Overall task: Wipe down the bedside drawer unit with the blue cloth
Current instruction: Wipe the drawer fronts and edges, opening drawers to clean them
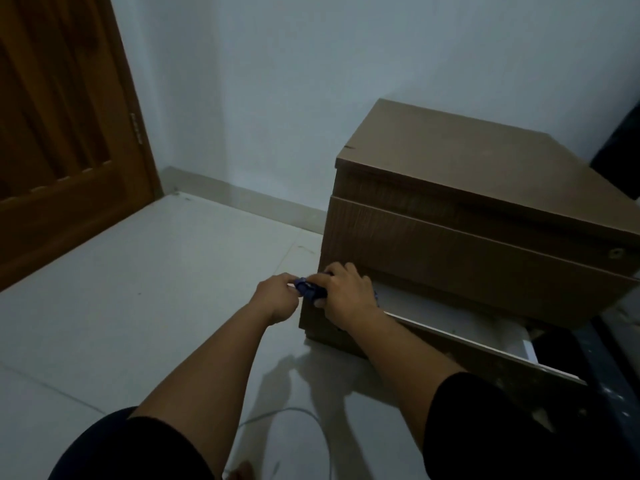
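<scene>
Both hands gripping cloth (pixel 309 289) | left (pixel 277 296), right (pixel 341 295) bunching it at unit (pixel 485 202) corner | seemingly readying a wiping pad

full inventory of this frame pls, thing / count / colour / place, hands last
drawer unit: 1, brown wood-look, on the floor against the wall, right of centre
bottom drawer: 1, brown front with white inside, pulled open
blue cloth: 1, blue, bunched between both hands at the unit's front left corner
door: 1, brown wood, far left
floor: 1, pale tile
wall: 1, pale, behind the unit
cable: 1, pale, on the floor between the arms
dark object: 1, black, right edge, cannot tell what it is
left hand: 1, pinches the cloth
right hand: 1, grip on the cloth
</scene>
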Tool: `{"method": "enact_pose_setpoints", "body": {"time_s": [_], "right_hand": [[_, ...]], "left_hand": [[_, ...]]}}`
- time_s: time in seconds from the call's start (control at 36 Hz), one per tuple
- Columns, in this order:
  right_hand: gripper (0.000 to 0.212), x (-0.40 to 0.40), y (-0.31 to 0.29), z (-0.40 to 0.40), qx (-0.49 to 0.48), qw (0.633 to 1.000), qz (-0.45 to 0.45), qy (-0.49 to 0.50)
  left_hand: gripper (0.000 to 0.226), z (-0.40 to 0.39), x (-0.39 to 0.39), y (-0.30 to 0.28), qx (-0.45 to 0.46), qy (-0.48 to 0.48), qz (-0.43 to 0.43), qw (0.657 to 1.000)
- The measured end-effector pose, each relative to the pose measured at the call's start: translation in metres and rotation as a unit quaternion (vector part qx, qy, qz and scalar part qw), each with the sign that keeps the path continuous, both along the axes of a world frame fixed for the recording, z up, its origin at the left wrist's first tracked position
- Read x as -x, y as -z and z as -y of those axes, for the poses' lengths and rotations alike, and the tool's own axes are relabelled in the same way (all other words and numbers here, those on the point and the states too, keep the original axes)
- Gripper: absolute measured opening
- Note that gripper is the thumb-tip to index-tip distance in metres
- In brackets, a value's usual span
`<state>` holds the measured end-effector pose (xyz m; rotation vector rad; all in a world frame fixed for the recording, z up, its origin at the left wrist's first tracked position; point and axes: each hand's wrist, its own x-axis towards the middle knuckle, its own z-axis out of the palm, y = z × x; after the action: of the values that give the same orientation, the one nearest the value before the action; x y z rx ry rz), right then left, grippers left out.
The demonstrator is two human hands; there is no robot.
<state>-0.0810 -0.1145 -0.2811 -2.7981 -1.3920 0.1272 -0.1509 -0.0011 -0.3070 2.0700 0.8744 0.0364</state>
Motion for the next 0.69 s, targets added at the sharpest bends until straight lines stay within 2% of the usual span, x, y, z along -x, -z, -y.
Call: {"method": "enact_pose_setpoints", "body": {"time_s": [0.17, 0.44, 0.69], "right_hand": [[0.050, 0.000, 0.009, 0.015, -0.009, 0.999, 0.045, -0.024], [0.052, -0.013, 0.001, 0.075, 0.051, 0.997, 0.045, 0.031], [0.053, -0.018, -0.003, 0.129, 0.105, 0.987, 0.074, 0.094]], "left_hand": [[0.039, 0.007, 0.002, 0.006, -0.033, -0.004, 0.016, 0.999], [0.034, 0.021, -0.001, 0.005, -0.091, 0.010, 0.039, 0.995], [0.030, 0.068, -0.014, -0.008, -0.236, 0.177, 0.036, 0.955]]}}
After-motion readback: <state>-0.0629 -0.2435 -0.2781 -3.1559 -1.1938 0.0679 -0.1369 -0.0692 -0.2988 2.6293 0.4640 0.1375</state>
